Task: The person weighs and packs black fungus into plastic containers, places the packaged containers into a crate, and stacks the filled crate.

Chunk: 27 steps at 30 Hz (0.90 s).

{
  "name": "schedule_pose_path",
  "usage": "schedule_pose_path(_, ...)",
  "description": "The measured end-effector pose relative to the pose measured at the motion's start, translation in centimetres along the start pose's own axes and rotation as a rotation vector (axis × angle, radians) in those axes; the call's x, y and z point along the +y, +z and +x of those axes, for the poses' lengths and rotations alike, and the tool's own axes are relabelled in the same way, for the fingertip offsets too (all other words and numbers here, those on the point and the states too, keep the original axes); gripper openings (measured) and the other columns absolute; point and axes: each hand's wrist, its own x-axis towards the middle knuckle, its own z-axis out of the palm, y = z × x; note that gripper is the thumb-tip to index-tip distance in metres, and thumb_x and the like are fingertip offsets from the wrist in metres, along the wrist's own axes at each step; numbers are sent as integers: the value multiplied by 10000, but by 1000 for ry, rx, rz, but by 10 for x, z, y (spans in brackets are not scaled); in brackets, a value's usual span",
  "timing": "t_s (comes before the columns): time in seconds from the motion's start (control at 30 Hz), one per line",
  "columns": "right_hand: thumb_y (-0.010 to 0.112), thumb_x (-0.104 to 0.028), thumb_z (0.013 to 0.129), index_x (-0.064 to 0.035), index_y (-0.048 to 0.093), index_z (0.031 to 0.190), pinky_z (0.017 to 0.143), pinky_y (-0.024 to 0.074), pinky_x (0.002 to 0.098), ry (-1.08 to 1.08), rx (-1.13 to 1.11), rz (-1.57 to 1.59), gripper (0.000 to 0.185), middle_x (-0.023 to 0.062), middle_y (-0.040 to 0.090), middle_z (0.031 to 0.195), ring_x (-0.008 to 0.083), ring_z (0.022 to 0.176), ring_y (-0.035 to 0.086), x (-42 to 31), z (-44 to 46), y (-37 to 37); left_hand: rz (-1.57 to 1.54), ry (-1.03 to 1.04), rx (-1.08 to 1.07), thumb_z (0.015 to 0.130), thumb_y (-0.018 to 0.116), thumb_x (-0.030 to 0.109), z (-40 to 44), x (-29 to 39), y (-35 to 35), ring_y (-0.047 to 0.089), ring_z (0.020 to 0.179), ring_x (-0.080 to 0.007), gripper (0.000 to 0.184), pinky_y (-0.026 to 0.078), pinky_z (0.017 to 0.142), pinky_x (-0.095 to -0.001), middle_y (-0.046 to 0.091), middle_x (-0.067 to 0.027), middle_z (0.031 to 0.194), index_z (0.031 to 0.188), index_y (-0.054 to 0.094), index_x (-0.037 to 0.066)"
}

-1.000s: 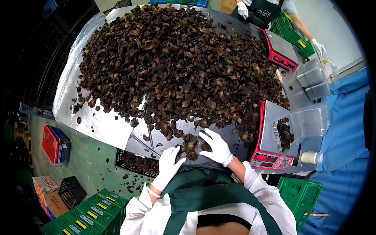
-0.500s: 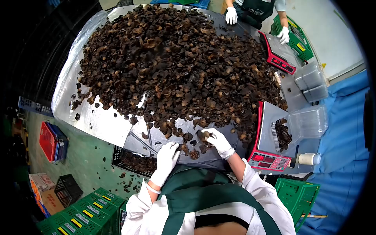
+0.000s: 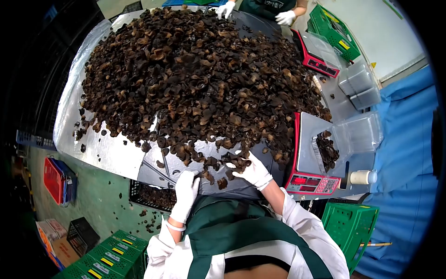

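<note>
A large heap of dark brown wood ear mushrooms (image 3: 200,79) covers most of the metal table (image 3: 116,153). My gloved right hand (image 3: 254,172) is at the heap's near edge, its fingers closed round a few wood ear mushrooms. Several loose pieces lie just left of it. My gloved left hand (image 3: 186,189) rests at the table's near edge, fingers curled together; whether anything is in them is hidden. To the right stands a red-framed scale (image 3: 310,153), bearing an open clear plastic box (image 3: 326,151) with mushrooms inside.
Across the table a co-worker's gloved hands (image 3: 285,17) are near a second red scale (image 3: 320,58). Stacked clear boxes (image 3: 360,86) and a white bottle (image 3: 363,177) stand at the right. A black crate (image 3: 155,195) sits below the table edge; green crates (image 3: 109,260) are lower left.
My right hand has turned and come slightly nearer the loose pieces, with mushrooms at its fingers. My left hand has drawn back a little. The co-worker's hands have shifted left, and the view has moved slightly.
</note>
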Motion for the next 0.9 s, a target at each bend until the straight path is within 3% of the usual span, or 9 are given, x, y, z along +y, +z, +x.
schedule_pose_path(0.2, 475, -205, 981, -98, 507, 1168, 735, 531, 475, -145, 169, -317, 218, 130, 600, 1148, 382, 1126, 571, -1, -14, 12, -238, -259, 111, 782, 681, 54, -7, -6, -37, 612, 838, -273, 161, 482, 765, -344, 617, -125, 891, 925, 623, 12)
schedule_pose_path(0.27, 526, -159, 940, -112, 503, 1136, 637, 536, 339, -184, 300, -635, 204, 67, 626, 1059, 192, 941, 641, -2, -20, 22, -182, -302, 225, 781, 686, 55, -18, -15, -61, 609, 813, -267, 163, 482, 761, -341, 616, -130, 880, 924, 625, 6)
schedule_pose_path(0.33, 556, -171, 928, -91, 541, 1055, 609, 528, 303, -276, 333, -1096, 151, 30, 625, 999, 144, 867, 631, -5, -27, 21, 80, -385, 208, 756, 703, 58, -43, -49, -81, 595, 870, -282, 218, 474, 800, -358, 617, -131, 938, 953, 624, 12)
schedule_pose_path(0.4, 603, -160, 886, -78, 574, 984, 647, 528, 316, -290, 392, -1290, 131, 42, 621, 981, 208, 845, 636, -5, -32, 25, 501, -324, 81, 718, 729, 88, -47, -40, -104, 538, 1022, -312, 356, 440, 891, -406, 600, -113, 1074, 1052, 614, 44)
schedule_pose_path(0.47, 644, -162, 823, -86, 592, 965, 732, 524, 337, -849, 301, -2054, 170, 79, 608, 1013, 281, 839, 623, -3, -35, 22, 465, -239, 143, 719, 735, 103, -42, -30, -103, 549, 1019, -306, 368, 443, 891, -400, 606, -114, 1084, 1065, 618, 56)
schedule_pose_path(0.5, 670, -194, 772, -102, 613, 978, 833, 500, 348, -689, 337, -2085, 232, 107, 579, 1099, 327, 936, 590, -1, -38, 26, 357, -206, 145, 727, 734, 109, -37, -23, -97, 555, 1025, -294, 364, 444, 894, -394, 617, -111, 1078, 1071, 623, 69)
schedule_pose_path(0.6, 719, -239, 761, -99, 624, 1048, 882, 484, 358, -726, 218, -2279, 333, 121, 575, 1183, 311, 1066, 563, 12, -34, 41, 56, -82, 68, 758, 719, 119, -12, 5, -69, 603, 917, -265, 220, 481, 833, -363, 652, -91, 948, 968, 675, 72)
schedule_pose_path(0.77, 692, -591, 689, -118, 569, 1238, 987, 371, 493, -603, 120, -2373, 736, 181, 428, 1368, 402, 1259, 394, 47, -14, 48, 57, 249, -186, 746, 698, 154, 21, 24, -9, 571, 951, -295, 395, 476, 824, -383, 600, -112, 1033, 1119, 602, 63)
schedule_pose_path(0.9, 663, -443, 733, -123, 577, 1063, 907, 395, 463, -695, 31, -2573, 468, 112, 425, 1391, 370, 1256, 399, 57, -3, 24, 11, 219, -293, 763, 673, 149, 15, 12, 9, 561, 909, -309, 304, 473, 791, -393, 577, -142, 1002, 1030, 575, 39)
